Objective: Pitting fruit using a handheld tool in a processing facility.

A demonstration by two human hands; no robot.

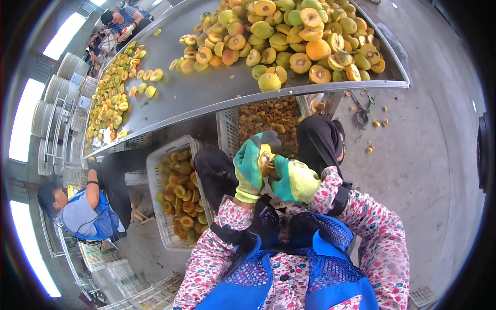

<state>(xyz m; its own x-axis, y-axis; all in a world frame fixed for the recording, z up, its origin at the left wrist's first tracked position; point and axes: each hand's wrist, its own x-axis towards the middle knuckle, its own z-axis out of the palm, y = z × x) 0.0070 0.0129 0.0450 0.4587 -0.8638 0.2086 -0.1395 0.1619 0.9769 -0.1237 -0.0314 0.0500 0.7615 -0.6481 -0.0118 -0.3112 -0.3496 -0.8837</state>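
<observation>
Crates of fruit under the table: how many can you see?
2. A white crate of halved fruit sits left of the person's knees; a second crate of darker pieces stands under the metal table, just above the gloved hands. Others may be hidden.

Gloved hands at work: two, the left hand (248, 168) and right hand (294, 180), with one halved fruit (265, 158) clasped between them. White plastic crates holding fruit pieces: two, one crate (155, 175) to the left of the knees and one crate (225, 129) beneath the steel table (217, 93). Steel tables: one. Other workers visible: two. Fruit on the table: too many to count.
</observation>
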